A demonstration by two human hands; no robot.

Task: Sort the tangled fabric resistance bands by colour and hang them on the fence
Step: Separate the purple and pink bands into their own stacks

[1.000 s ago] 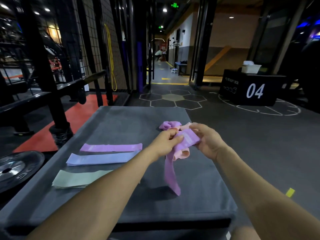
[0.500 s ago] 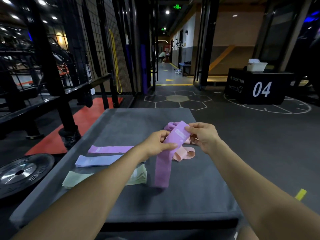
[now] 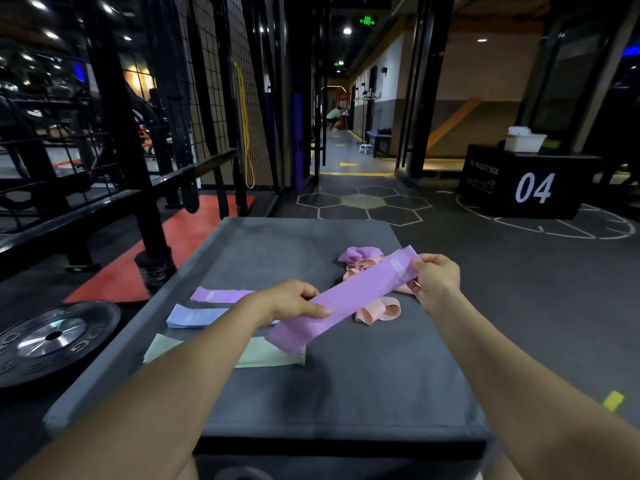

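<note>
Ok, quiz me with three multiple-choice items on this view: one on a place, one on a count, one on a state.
1. Where does the tangled pile lie?
A. on the grey mat
B. on the weight plate
C. on the 04 box

2. How many bands lie flat in the row at the left?
A. one
B. three
C. five

3. How is the held purple band?
A. knotted into the pile
B. hung on the fence
C. stretched flat between both hands

Answers:
1 A, it rests on the grey mat.
2 B, purple, blue and green.
3 C, left hand and right hand each grip it.
</note>
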